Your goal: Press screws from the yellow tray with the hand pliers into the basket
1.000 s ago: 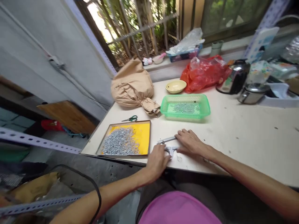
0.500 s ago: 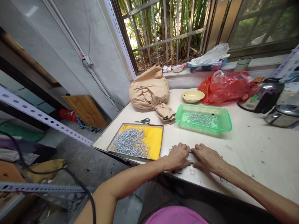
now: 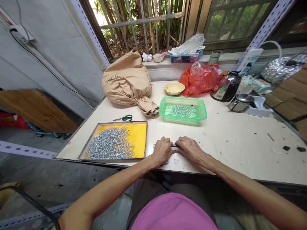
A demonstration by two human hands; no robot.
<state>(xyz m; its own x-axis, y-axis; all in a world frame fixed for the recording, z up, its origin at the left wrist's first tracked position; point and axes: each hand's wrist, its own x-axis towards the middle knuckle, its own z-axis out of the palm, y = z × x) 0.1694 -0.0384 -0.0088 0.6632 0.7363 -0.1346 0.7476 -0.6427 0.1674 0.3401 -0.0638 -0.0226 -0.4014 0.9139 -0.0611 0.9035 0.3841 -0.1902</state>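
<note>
My left hand (image 3: pixel 162 150) is closed at the table's front edge, its fingers bent over a small metal piece. Close beside it, my right hand (image 3: pixel 189 147) is closed too, fingertips at the same spot. Between the two hands shows a thin, dark grey bar-like metal piece (image 3: pixel 174 147), mostly covered by the fingers. A small clear ring-like bit (image 3: pixel 176 161) lies on the table just in front. Left of my left hand stands a shallow box (image 3: pixel 146 140) lined in yellow, heaped with small silvery spring-like pieces (image 3: pixel 107 143). Beyond the hands, a green plastic basket (image 3: pixel 203 111) holds more silvery pieces (image 3: pixel 184 110).
Green-handled scissors (image 3: pixel 127 118) lie behind the box. A tied brown paper bag (image 3: pixel 129 80), a cream bowl (image 3: pixel 174 88) and a red plastic bag (image 3: pixel 201 80) stand at the back. To the right are a kettle (image 3: pixel 227 86) and a metal pot (image 3: pixel 240 103).
The camera view has turned right, so everything sits further left and more of the table's right side shows. My right hand has drawn closer to my left hand.
</note>
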